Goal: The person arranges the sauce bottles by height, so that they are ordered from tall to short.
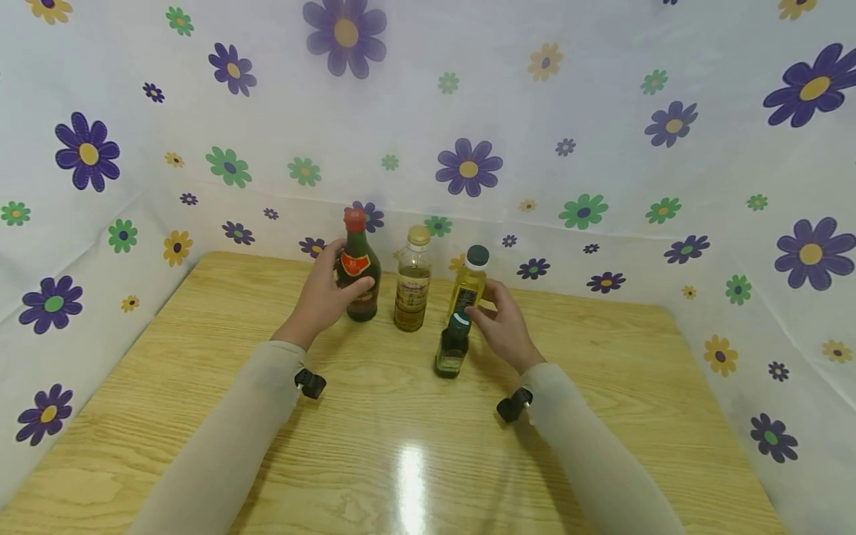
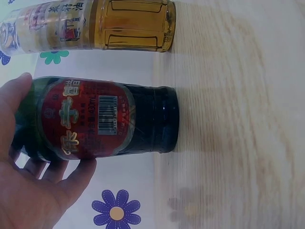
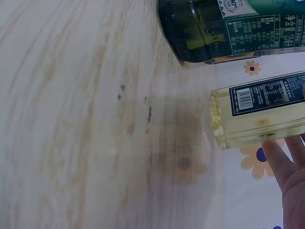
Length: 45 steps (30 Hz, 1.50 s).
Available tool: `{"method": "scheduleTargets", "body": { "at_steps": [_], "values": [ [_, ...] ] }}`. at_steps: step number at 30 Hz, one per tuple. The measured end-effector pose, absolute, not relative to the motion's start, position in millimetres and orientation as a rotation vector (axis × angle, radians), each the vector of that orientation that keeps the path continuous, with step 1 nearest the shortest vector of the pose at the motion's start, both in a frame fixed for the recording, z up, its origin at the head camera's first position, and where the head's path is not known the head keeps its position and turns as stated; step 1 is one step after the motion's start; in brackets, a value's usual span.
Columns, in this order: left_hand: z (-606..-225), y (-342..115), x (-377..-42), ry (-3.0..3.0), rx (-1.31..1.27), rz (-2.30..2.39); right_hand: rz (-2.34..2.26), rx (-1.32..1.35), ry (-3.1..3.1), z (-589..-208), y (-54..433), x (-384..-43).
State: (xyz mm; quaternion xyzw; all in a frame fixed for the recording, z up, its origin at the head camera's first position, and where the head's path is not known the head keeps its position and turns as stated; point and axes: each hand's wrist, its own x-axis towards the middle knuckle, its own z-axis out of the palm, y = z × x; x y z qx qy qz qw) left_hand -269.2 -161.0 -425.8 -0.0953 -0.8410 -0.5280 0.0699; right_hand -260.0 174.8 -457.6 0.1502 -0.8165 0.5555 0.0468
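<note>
In the head view my left hand (image 1: 319,296) grips a dark green vinegar bottle (image 1: 362,296) with a red cap, at the back left of the group. The left wrist view shows the fingers (image 2: 78,179) curled round it beside its red label (image 2: 88,119). My right hand (image 1: 506,331) holds a clear bottle of yellow oil (image 1: 470,282) with a dark green cap; fingertips touch its side in the right wrist view. In front of that bottle stands a small dark green bottle (image 1: 452,353), close to my right thumb.
Between the two held bottles stands an amber oil bottle (image 1: 411,293) with a gold cap. All are near the back of a wood-grain table (image 1: 361,438). A white flowered sheet (image 1: 401,111) hangs behind and at both sides.
</note>
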Motion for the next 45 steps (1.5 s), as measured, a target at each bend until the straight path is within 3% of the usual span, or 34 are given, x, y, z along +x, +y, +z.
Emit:
{"method": "scheduleTargets", "body": {
  "at_steps": [14,23,45],
  "values": [
    [-425.9,-160.8,-268.2,-2.551,-0.288,-1.585,1.667,0.437,-2.487,-455.8,166.8,-260.8],
    [-427.4,-161.3,-269.4,-2.543,-0.297,-1.593,1.660,0.409,-2.563,-420.2,159.1,-239.7],
    [-429.6,-161.7,-269.9,-2.515,-0.313,-1.615,1.659,0.416,-2.603,-421.4,160.2,-240.1]
  ]
}}
